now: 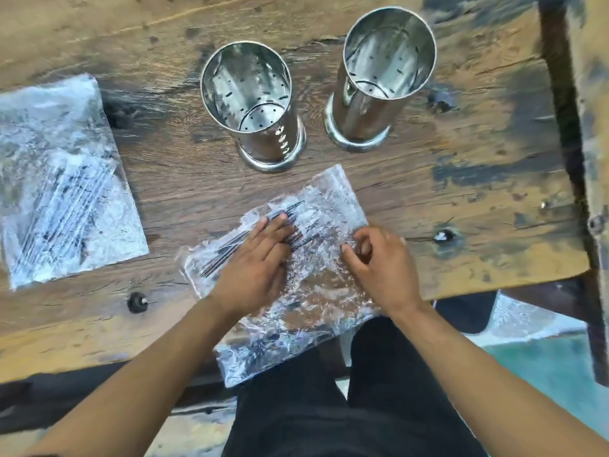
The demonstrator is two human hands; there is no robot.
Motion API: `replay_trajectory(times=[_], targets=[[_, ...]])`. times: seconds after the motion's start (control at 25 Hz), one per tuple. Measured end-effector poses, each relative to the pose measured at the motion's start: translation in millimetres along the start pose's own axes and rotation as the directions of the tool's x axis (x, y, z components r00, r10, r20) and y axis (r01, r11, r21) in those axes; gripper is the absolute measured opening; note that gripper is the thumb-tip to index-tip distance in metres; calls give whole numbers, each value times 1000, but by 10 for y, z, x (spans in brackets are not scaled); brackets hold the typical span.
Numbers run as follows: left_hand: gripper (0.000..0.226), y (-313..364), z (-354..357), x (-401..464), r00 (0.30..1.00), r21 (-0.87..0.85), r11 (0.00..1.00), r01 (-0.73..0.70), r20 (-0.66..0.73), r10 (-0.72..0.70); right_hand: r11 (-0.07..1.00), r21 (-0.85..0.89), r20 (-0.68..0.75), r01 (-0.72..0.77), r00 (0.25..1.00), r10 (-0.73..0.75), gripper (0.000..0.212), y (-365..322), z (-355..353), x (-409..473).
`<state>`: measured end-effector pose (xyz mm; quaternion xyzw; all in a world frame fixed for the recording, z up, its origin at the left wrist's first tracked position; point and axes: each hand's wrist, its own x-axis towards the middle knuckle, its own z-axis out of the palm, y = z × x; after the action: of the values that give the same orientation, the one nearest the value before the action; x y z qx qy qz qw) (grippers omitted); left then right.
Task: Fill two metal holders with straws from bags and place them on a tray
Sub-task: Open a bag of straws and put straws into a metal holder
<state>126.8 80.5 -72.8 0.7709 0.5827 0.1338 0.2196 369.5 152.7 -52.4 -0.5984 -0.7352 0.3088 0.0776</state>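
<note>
Early: both holders [250, 103] [385, 77] stood empty. Left hand [253, 262] lay flat on the bag [296, 278]; right hand [379, 258] pinched its film. No tray visible.

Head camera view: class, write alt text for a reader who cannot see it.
A person's left hand presses flat on a crinkled clear plastic bag of dark straws while the right hand pinches its edge. Two empty perforated steel holders stand beyond on the worn wooden table.
</note>
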Motion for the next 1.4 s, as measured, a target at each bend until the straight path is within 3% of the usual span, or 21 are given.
replay_trajectory(times=[0.16,0.28,0.4,0.56,0.96,1.2,1.4], targets=[[37,223,45,263,982,62,983,171,-97,-165,996,-70,18,-52,998,53,14,-77,-54,32],[62,428,117,373,920,173,904,392,-81,-383,978,-140,55,-154,985,163,19,-125,-86,26],[73,447,245,403,870,283,833,476,-14,-492,959,-160,107,-235,961,254,25,-86,-104,14],[77,366,332,381,878,329,839,434,57,-476,958,-133,183,-254,944,275,23,16,-146,46],[79,341,343,388,873,346,831,436,59,-483,963,-148,224,-225,941,254,16,3,-232,141],[80,336,348,391,875,343,832,436,54,-481,956,-194,199,-219,946,257,13,111,-491,161],[80,347,344,387,879,326,840,434,50,-474,940,-164,159,-301,932,326,13,298,-568,189]])
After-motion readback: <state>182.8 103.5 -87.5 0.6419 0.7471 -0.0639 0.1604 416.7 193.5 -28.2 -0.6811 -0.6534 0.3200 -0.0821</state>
